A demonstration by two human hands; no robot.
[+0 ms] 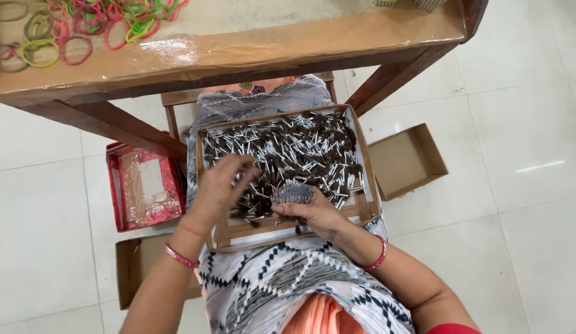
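Observation:
A shallow cardboard tray (368,167) rests on my lap, heaped with several thin dark sticks with silvery ends (294,148). My left hand (223,185) reaches into the pile near the tray's left side, fingers curled among the sticks. My right hand (312,213) sits at the tray's near edge and grips a neat bundle of the sticks (292,193), their ends pointing up.
A wooden table (251,52) stands just ahead, with several coloured rubber bands (83,28) on its left part. On the white tiled floor lie an empty cardboard box (407,162) to the right, a red box (145,185) to the left and another cardboard box (136,266) below it.

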